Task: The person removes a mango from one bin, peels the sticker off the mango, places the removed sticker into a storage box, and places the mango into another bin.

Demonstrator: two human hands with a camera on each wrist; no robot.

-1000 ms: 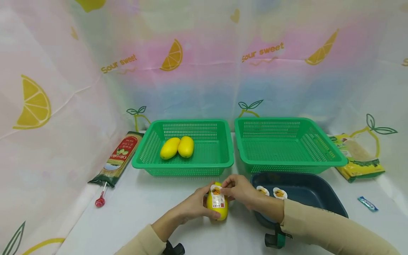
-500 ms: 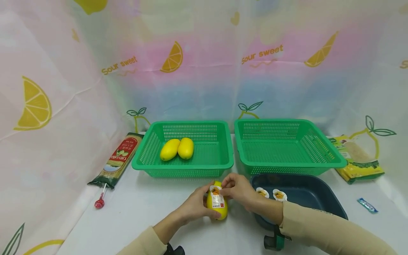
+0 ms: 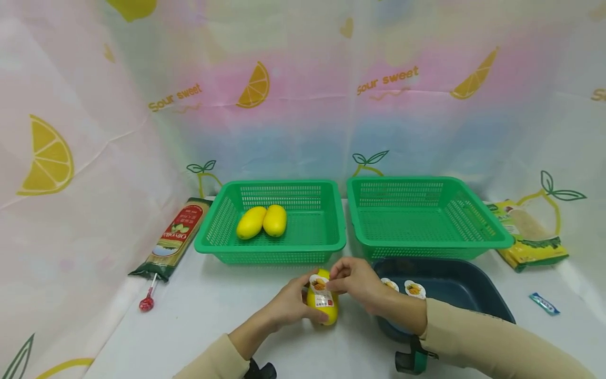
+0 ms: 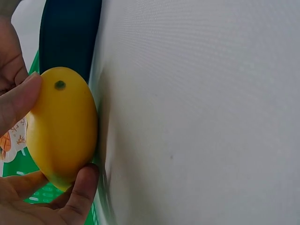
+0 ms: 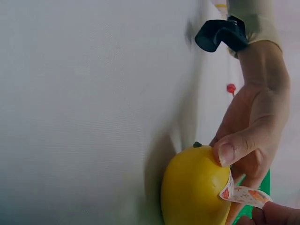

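My left hand [image 3: 291, 305] grips a yellow mango [image 3: 331, 314] close over the white table, with its thumb on the near end and fingers round the far side. A white label [image 3: 324, 300] with a mango picture lies along the fruit's upper side. The thumb and forefinger of my right hand [image 3: 357, 282] pinch the label's far end. In the right wrist view, one end of the label [image 5: 251, 196] stands away from the skin while the other touches it. The left wrist view shows the mango's [image 4: 63, 124] dark stem spot; most of the label is hidden there.
Behind the hands stand a green basket [image 3: 270, 249] with two mangoes [image 3: 251, 223] and a second green basket [image 3: 431, 245]. A dark blue tub [image 3: 466, 284] holds round-topped labels [image 3: 415, 289]. Around lie a noodle packet [image 3: 177, 234], lollipop [image 3: 147, 303], yellow bag [image 3: 537, 247] and small wrapper [image 3: 544, 303].
Both hands and the mango stay almost in place. The upper part of the label has tilted slightly to the left between the fingers.
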